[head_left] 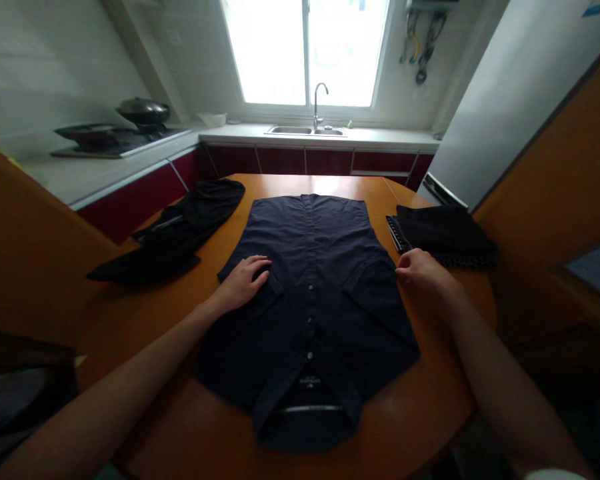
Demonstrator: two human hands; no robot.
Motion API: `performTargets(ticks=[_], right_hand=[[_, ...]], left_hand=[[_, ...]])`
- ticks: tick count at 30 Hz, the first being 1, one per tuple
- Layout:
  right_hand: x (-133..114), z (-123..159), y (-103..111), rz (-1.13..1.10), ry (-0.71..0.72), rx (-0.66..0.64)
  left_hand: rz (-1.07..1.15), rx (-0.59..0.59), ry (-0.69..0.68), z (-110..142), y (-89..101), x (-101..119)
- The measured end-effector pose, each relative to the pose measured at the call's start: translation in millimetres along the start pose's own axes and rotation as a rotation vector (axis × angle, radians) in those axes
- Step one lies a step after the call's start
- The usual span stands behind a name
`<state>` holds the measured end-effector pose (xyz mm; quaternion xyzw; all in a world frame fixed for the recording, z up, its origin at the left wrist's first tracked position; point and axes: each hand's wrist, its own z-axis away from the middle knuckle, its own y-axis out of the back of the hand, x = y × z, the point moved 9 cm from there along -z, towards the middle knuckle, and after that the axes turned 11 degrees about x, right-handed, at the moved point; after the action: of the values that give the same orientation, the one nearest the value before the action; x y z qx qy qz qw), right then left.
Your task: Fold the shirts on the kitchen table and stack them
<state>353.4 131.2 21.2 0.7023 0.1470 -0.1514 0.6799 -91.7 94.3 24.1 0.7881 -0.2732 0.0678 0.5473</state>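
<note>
A dark navy button-up shirt (pixel 305 267) lies spread face up on the wooden table, its collar toward me and its hem at the far side. Its sleeves are folded in over the front. My left hand (pixel 245 280) rests flat on the shirt's left side, fingers stretched out over a folded sleeve. At the opposite edge, my right hand (pixel 420 268) pinches the shirt's side between thumb and fingers. Just beyond that hand sits a folded stack of black clothing (pixel 443 230).
The oval wooden table (pixel 445 327) carries another rumpled black garment (pixel 180 233) at its far left. Beyond it run a counter with a sink (pixel 293 131), a faucet (pixel 316 107) and a stove with a lidded pan (pixel 143 110). A refrigerator (pixel 505 93) stands at the right.
</note>
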Motion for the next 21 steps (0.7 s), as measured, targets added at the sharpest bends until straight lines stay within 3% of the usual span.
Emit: performTargets(ticks=[21], right_hand=[[-6.1, 1.9, 2.2, 0.074, 0.008, 0.013]], left_hand=[[0.001, 0.007, -0.011, 1.2, 0.2, -0.1]])
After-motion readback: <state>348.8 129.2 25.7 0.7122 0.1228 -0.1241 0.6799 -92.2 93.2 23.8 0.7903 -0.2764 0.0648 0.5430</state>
